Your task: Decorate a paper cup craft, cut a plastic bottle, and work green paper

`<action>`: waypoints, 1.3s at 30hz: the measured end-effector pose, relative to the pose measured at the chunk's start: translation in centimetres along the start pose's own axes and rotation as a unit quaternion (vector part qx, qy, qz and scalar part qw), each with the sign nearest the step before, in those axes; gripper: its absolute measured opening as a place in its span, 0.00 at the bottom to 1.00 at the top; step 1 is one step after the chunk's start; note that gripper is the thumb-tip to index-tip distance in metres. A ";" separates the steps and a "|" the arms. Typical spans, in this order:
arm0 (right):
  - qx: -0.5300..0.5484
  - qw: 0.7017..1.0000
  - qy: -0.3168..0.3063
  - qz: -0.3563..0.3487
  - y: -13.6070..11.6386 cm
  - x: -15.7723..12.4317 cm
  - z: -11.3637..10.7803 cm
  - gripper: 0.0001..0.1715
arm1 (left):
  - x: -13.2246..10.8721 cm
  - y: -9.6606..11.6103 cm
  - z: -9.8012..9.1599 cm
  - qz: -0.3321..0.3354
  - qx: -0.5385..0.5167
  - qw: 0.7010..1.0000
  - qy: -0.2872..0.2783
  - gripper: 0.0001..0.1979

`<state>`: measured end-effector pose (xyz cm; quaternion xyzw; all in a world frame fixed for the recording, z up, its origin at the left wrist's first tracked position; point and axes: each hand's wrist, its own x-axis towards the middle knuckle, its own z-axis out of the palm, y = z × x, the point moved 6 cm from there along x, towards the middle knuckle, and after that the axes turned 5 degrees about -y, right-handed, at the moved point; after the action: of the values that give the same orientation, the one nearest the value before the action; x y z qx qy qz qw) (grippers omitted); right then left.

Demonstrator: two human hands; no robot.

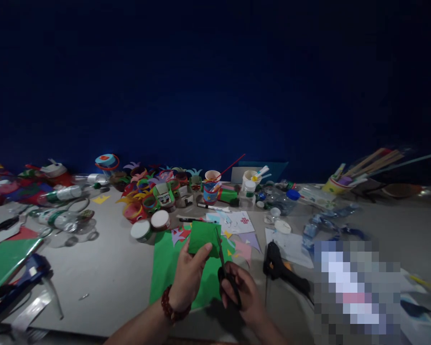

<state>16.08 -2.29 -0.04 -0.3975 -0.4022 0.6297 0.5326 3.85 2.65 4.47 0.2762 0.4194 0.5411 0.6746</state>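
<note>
My left hand (192, 270), with a dark red bead bracelet on its wrist, grips a small piece of green paper (202, 235), thumb on top. My right hand (240, 290) has its fingers in the handles of black scissors (224, 268). The blades point up and away from me, along the right edge of the small green piece. Beneath both hands lies a larger green sheet (161, 258). Colored paper scraps (243, 250) are scattered just right of the held piece.
Round white-lidded jars (160, 219) and colorful paper cups (134, 211) stand behind to the left. A black glue gun (285, 269) lies to the right, a blue one (28, 276) at far left. Plastic bottles (59, 219) and a cup of sticks (335, 184) sit farther out.
</note>
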 end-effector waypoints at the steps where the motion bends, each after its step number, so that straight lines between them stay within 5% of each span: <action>1: 0.009 1.000 0.003 0.006 0.0 0.0 0.0 0.34 | 0.0 -0.1 -0.1 -0.003 0.001 1.000 0.001 0.22; 24: 0.018 1.000 0.017 0.015 0.9 -0.3 -0.3 0.33 | -0.2 0.0 0.6 0.000 -0.046 0.998 -0.042 0.22; 39: 0.012 1.000 0.022 0.008 1.5 -0.5 -0.4 0.29 | -0.2 -0.6 -0.1 -0.002 -0.036 0.999 0.005 0.27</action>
<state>15.99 -2.88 -1.58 -0.4080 -0.3802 0.6298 0.5408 4.06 2.25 3.97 0.2483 0.4029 0.5561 0.6832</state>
